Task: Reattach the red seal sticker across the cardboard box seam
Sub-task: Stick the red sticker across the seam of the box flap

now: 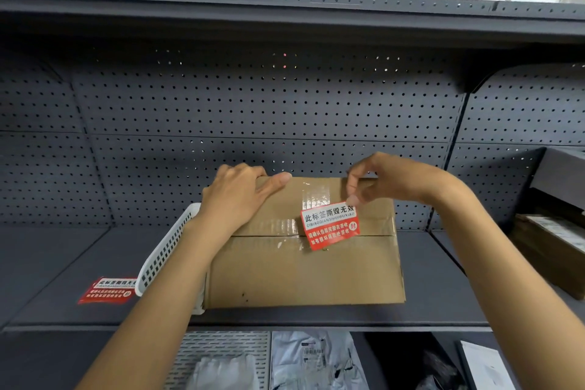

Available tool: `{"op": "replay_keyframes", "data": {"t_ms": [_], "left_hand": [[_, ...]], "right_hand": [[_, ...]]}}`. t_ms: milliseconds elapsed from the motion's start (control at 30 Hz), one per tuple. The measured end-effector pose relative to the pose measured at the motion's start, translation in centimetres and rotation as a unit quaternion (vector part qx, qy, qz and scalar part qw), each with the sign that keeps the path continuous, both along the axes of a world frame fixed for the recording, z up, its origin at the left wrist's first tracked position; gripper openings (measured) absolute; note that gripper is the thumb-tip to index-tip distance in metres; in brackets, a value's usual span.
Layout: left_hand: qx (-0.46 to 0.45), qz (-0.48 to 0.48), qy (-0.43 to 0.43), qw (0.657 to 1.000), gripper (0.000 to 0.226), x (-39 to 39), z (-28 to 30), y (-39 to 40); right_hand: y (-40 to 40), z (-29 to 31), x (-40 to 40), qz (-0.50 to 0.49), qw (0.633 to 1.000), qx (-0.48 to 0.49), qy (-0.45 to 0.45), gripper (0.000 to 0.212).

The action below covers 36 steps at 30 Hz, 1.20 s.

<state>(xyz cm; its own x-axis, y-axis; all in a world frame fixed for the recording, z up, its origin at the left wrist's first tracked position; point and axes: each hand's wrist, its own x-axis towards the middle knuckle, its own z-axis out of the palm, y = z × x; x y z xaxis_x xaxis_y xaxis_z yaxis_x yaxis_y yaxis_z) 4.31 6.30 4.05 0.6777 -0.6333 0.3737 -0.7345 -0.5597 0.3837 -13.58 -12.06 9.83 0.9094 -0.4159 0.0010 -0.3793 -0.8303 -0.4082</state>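
A brown cardboard box (304, 269) stands on a dark shelf, its taped seam running left to right across the top. The red and white seal sticker (330, 226) hangs tilted over the seam, right of the box's middle. My right hand (389, 179) pinches the sticker's upper right corner between thumb and fingers. Whether the sticker's lower part touches the cardboard I cannot tell. My left hand (235, 196) lies flat on the box's far left corner, fingers over the back edge, holding the box down.
A white slotted basket (164, 250) leans against the box's left side. A second red sticker (107, 290) lies on the shelf (443, 294) at the left. More cartons (557, 244) sit at the right. Plastic-wrapped parcels (313, 361) fill the shelf below. A pegboard back wall stands behind.
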Motion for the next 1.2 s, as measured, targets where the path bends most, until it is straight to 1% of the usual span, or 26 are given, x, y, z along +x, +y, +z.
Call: {"op": "replay_keyframes", "data": {"t_ms": [133, 233, 300, 400, 533, 600, 700, 833, 1000, 1100, 1200], "left_hand": [[-0.02, -0.01, 0.01, 1.0, 0.068, 0.4, -0.4, -0.4], [-0.026, -0.011, 0.01, 1.0, 0.064, 0.9, -0.6, -0.8], [-0.022, -0.006, -0.021, 1.0, 0.061, 1.2, -0.9, -1.2], [-0.033, 0.008, -0.069, 0.997, 0.044, 1.7, -1.6, -1.6], [-0.125, -0.015, -0.119, 0.985, 0.025, 1.7, -2.4, -1.9], [-0.158, -0.041, -0.132, 0.978, 0.027, 1.5, -2.8, -2.0], [-0.167, -0.053, -0.144, 0.974, 0.032, 1.4, -3.3, -1.9], [-0.174, -0.067, -0.135, 0.973, 0.021, 1.3, -3.6, -1.8], [-0.146, -0.074, -0.13, 0.978, 0.042, 0.8, -3.6, -1.5], [-0.132, -0.074, -0.15, 0.977, 0.05, 0.8, -3.8, -1.4], [-0.126, -0.073, -0.16, 0.976, 0.053, 0.8, -3.9, -1.3]], "right_hand": [[0.7, 0.4, -0.2, 0.007, 0.999, -0.03, -0.034, 0.012], [1.3, 0.7, -0.4, 0.018, 0.998, -0.035, -0.043, 0.012], [1.8, 0.7, -0.5, 0.029, 0.999, -0.034, -0.032, 0.014], [2.4, 0.3, -0.3, 0.039, 0.999, -0.024, -0.022, 0.018], [2.7, -1.0, 0.7, 0.031, 0.999, -0.023, -0.026, 0.023], [2.8, -1.7, 1.2, 0.025, 0.999, -0.021, -0.029, 0.027], [2.7, -2.2, 1.5, 0.011, 0.999, -0.02, -0.024, 0.024], [2.5, -2.3, 1.7, -0.004, 0.999, -0.006, -0.033, 0.019], [2.5, -2.6, 1.8, -0.002, 1.0, -0.002, -0.031, 0.027], [2.6, -2.7, 1.9, -0.01, 0.999, -0.002, -0.032, 0.021], [2.6, -2.6, 2.2, -0.02, 0.999, -0.01, -0.035, 0.018]]}}
